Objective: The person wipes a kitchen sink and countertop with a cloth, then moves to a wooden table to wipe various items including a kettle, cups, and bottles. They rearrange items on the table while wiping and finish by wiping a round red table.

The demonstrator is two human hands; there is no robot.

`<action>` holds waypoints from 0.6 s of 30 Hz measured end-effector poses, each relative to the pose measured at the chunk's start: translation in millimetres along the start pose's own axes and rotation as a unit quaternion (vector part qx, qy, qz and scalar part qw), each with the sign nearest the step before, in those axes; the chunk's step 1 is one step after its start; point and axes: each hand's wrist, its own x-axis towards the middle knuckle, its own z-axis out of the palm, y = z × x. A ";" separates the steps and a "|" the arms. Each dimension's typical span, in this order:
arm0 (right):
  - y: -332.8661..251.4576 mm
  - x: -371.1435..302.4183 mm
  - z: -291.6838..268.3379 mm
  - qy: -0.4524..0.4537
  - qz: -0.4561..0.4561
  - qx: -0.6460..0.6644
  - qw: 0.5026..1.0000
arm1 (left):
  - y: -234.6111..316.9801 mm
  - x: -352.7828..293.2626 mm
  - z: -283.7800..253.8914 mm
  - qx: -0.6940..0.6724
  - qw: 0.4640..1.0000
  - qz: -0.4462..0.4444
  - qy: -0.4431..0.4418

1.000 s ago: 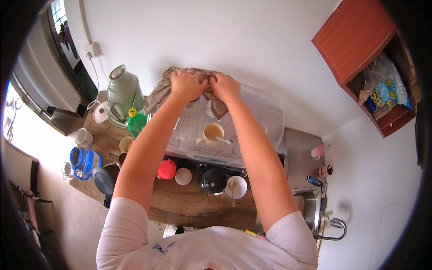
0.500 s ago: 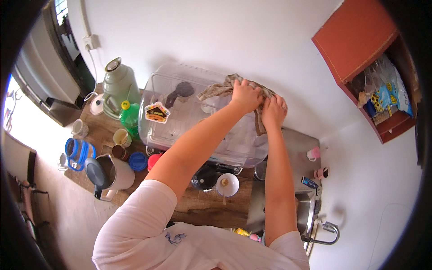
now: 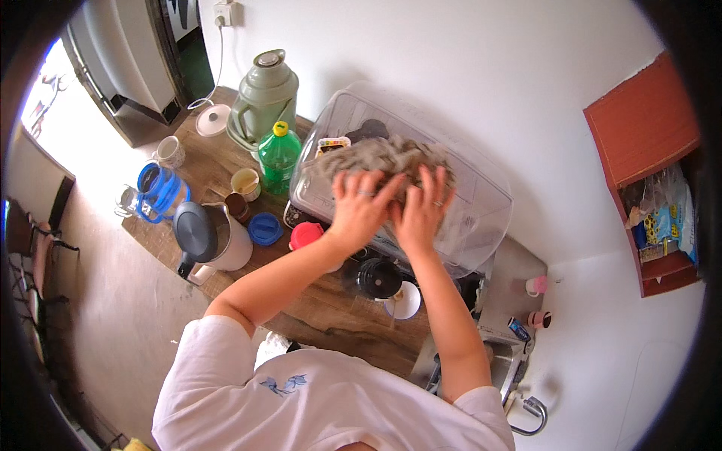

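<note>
A brown-grey rag [image 3: 391,156], smeared by motion, lies bunched on a large clear plastic cover [image 3: 481,222] that stands by the wall. My left hand [image 3: 361,210] grips the near edge of the rag, its fingers bent over it. Beside it, my right hand [image 3: 418,214] clutches the rag too, thumbs close together. Through the plastic a dark round-headed object [image 3: 368,129] shows. Part of a sticker [image 3: 332,144] on the cover peeks out behind the rag.
Left of the cover stand a green thermos [image 3: 267,94], a green bottle [image 3: 278,159], a kettle [image 3: 229,244] and a blue-trimmed jug [image 3: 173,197]. A white bowl [image 3: 408,302] sits nearer. At right are a faucet [image 3: 535,415] and a red wall cabinet [image 3: 639,128].
Both hands have drawn the rag from the cover's far right edge leftward and nearer, onto its top, where it now covers part of the sticker. The head view has shifted.
</note>
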 end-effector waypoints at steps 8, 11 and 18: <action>-74.6 41.2 38.9 -0.057 -0.115 0.086 0.988 | -78.8 -26.1 -21.3 0.055 0.993 -0.097 0.047; -50.6 24.8 21.3 -0.080 -0.092 0.084 0.989 | -60.3 -20.2 -11.4 0.060 0.996 -0.059 0.037; 49.6 -45.2 -57.1 -0.120 0.035 0.000 0.992 | 23.8 23.7 30.6 -0.056 0.987 0.149 -0.026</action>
